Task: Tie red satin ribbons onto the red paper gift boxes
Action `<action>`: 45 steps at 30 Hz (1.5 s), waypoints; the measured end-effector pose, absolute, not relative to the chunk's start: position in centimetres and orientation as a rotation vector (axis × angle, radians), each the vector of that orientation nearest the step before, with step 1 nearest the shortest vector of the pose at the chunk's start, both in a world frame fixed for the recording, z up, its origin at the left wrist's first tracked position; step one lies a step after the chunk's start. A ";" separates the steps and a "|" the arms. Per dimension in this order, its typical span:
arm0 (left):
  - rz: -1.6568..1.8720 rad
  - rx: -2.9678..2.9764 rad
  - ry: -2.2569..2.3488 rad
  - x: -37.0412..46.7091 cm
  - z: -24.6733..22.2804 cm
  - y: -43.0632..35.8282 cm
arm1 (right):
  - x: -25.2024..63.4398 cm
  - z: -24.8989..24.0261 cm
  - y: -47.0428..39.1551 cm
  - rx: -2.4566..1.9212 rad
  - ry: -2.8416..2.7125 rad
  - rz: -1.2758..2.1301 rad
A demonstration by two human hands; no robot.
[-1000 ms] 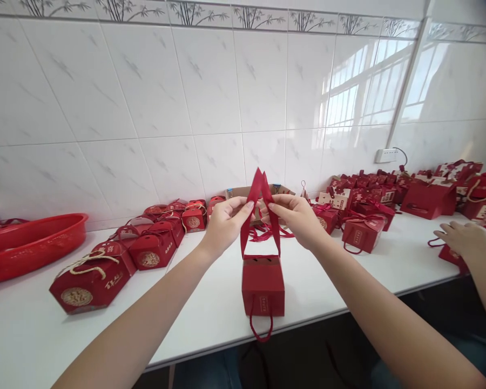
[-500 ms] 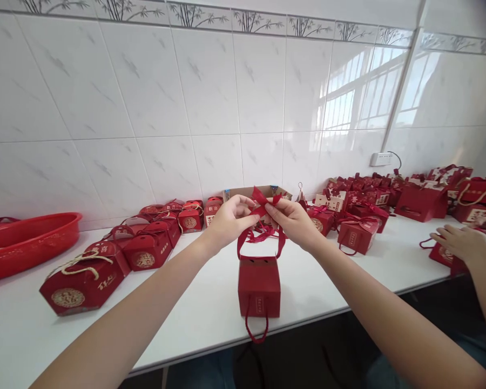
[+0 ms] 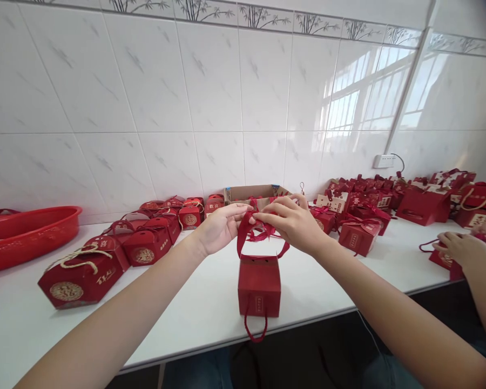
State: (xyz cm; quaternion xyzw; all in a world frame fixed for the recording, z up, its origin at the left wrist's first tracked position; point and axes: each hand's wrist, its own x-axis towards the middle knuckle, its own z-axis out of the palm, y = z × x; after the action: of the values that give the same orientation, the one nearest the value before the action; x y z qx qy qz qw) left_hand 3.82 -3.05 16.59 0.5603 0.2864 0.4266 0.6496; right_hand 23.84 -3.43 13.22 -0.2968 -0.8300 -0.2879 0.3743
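In front of me a small red gift box (image 3: 259, 283) stands on the white table, a red cord handle hanging from its front over the table edge. A dark red ribbon (image 3: 243, 235) rises from the top of the box in a loop. My left hand (image 3: 223, 227) pinches the ribbon from the left, above the box. My right hand (image 3: 291, 220) grips it from the other side, fingers bent over it and close to the left fingertips. The spot where the ribbon crosses is partly hidden by my fingers.
Several red gift boxes (image 3: 143, 246) line the left, beside a red plastic basin (image 3: 28, 237). A cardboard box (image 3: 237, 193) stands against the tiled wall. More boxes (image 3: 360, 236) crowd the right, where another person's hand (image 3: 459, 249) handles a red box.
My right hand has turned over, its fingers now curled across the ribbon. The ribbon ends that stuck up between my hands have dropped out of sight. The gift box stays in place.
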 end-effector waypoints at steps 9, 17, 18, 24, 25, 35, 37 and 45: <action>1.793 2.688 1.122 1.3 14.5 -3.3 | 23.7 9.6 -3.9 -0.974 -1.631 0.077; 1.058 2.746 1.562 -6.5 6.4 -3.8 | 30.7 0.8 -7.5 -1.634 -1.603 0.267; 0.992 2.726 1.598 -7.0 5.2 -4.0 | 31.3 -0.2 -7.8 -1.714 -1.607 0.271; 0.713 2.545 1.769 -8.8 1.6 -3.5 | 32.9 -2.7 -8.5 -1.954 -1.624 0.187; 0.711 2.542 1.768 -8.9 1.5 -3.3 | 33.0 -2.7 -8.4 -1.953 -1.629 0.142; 1.067 2.185 1.377 0.1 4.6 -5.7 | 28.7 1.5 -6.3 -1.302 -1.604 -0.156; 1.053 2.028 1.336 2.1 4.7 -6.2 | 27.1 2.9 -6.4 -1.280 -1.561 -0.313; 1.073 1.969 1.248 4.1 3.6 -5.3 | 25.7 3.4 -5.8 -1.269 -1.767 0.572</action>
State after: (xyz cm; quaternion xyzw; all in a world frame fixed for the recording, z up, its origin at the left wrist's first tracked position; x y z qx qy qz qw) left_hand 4.05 -5.30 3.60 0.7359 0.4662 0.4008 0.2838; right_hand 25.73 -5.80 3.41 -0.5089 -0.7085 0.2294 0.4317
